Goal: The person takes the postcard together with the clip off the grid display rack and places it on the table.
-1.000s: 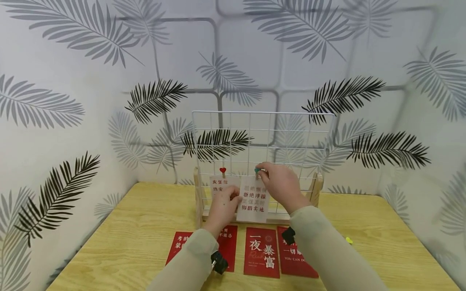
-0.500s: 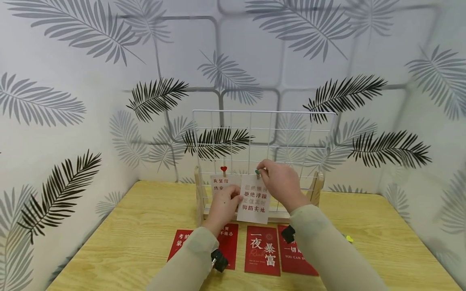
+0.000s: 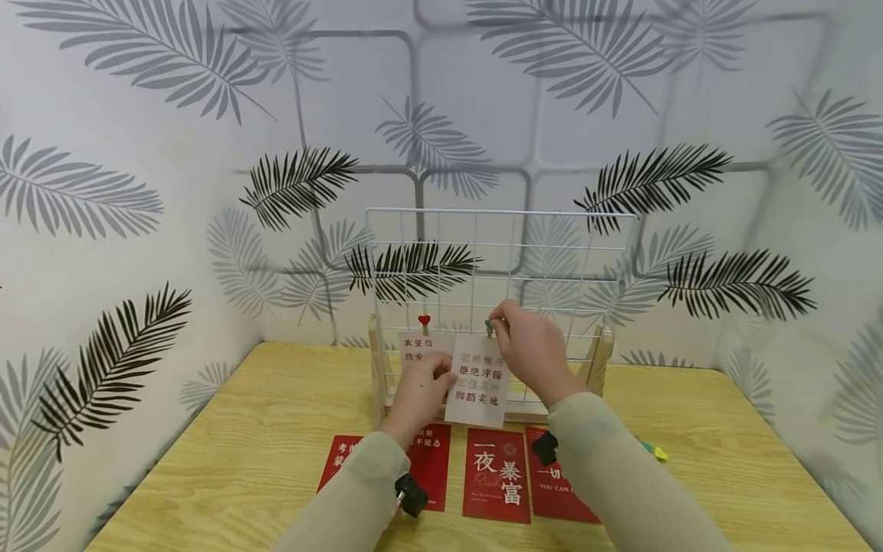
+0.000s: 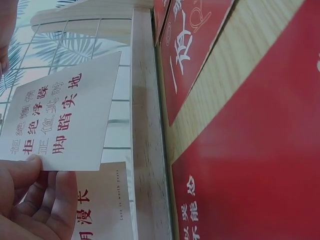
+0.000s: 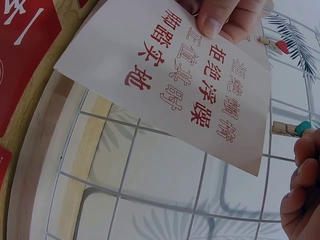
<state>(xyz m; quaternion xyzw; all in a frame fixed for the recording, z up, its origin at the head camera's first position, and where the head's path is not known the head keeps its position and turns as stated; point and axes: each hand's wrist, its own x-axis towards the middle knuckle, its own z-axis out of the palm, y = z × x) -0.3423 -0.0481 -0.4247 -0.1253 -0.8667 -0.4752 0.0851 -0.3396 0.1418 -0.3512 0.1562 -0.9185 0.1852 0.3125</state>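
Observation:
My left hand (image 3: 418, 391) pinches the left edge of a white card (image 3: 476, 387) with rows of red characters, held slightly tilted before a white wire grid (image 3: 552, 280). My right hand (image 3: 534, 345) pinches a small wooden clothespin (image 5: 284, 128) with a teal heart at the card's upper edge. In the right wrist view a narrow gap seems to part the clothespin from the card. Behind my left hand, a second white card (image 4: 102, 205) hangs on the grid under a clothespin with a red heart (image 3: 424, 320); my fingers hide part of it.
Several red cards with white characters lie on the wooden table in front of the grid, including one red card (image 3: 497, 475) in the middle. Wooden feet (image 3: 377, 372) hold the grid up. At the right lie small yellow and green pieces (image 3: 658, 452), partly behind the right sleeve.
The white card in my left hand has shifted slightly down and left, its lower edge swinging left. My right hand stays near the same spot, still pinching the teal-heart clothespin.

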